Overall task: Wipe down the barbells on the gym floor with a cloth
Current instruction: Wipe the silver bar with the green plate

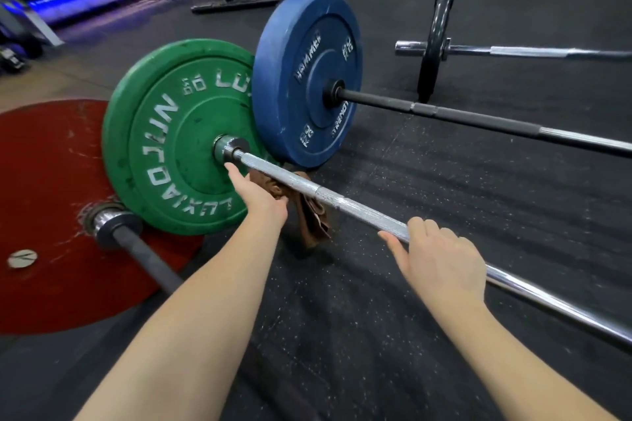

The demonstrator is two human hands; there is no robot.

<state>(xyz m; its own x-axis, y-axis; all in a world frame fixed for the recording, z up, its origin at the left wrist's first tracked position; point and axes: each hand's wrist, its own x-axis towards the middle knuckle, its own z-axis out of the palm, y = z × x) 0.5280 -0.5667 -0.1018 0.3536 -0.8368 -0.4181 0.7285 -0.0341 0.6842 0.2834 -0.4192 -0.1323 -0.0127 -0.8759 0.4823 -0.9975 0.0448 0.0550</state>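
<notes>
- The left hand (261,196) is holding the brown cloth (313,219) under the silver bar (359,210), seemingly pinching it, beside the green plate (164,137).
- The right hand (441,260) is curling over the silver bar farther along.

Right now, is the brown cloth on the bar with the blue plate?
No, the left hand holds the brown cloth at the silver bar by the green plate.

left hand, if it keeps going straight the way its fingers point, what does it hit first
Probably the green plate, beside the collar on the silver bar; the left hand looks nearly touching it, depth unclear.
</notes>
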